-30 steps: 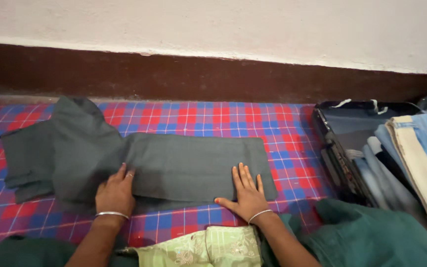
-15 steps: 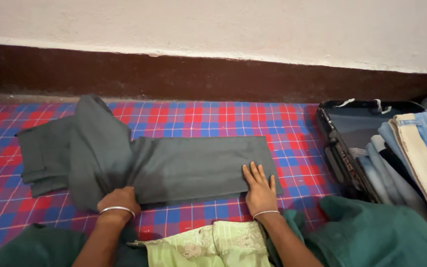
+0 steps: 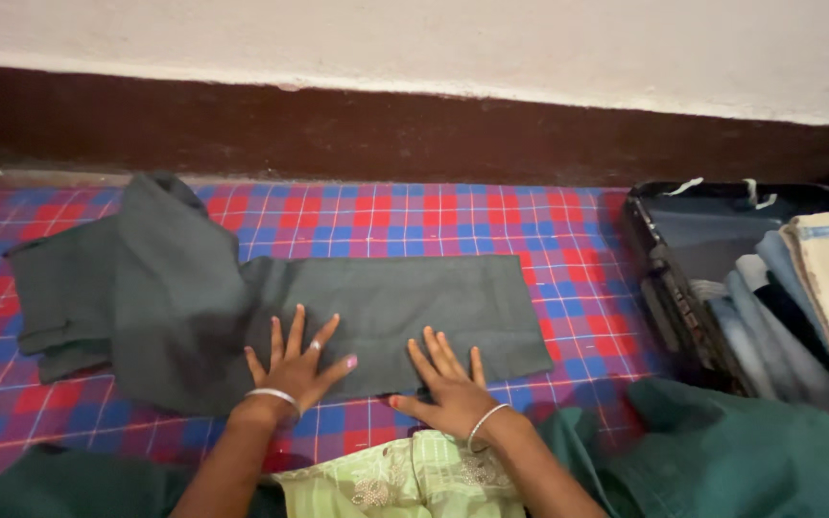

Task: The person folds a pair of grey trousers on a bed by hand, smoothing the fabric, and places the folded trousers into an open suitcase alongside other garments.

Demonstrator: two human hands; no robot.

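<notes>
Just before, the left hand had been bunched over the near edge of the grey trousers [image 3: 338, 307] and the right hand lay flat close to the hem end; now both had shifted inward along the folded legs. The trousers lay stretched across the checked sheet [image 3: 414, 216], legs folded into one flat band reaching right, the waist part rumpled and raised at the left. That shift suggested smoothing the band rather than lifting it, as the cloth looked flatter along its near edge.

The left hand [image 3: 299, 369] rested palm down on the band near the rumpled part, fingers spread wide, grip open and holding nothing. The right hand [image 3: 448, 388] also lay flat at the near edge, fingers together and pointing away, thumb out to the left, grip open.

To the right stood an open suitcase [image 3: 669, 249] with stacked jeans [image 3: 798, 297] inside.
</notes>
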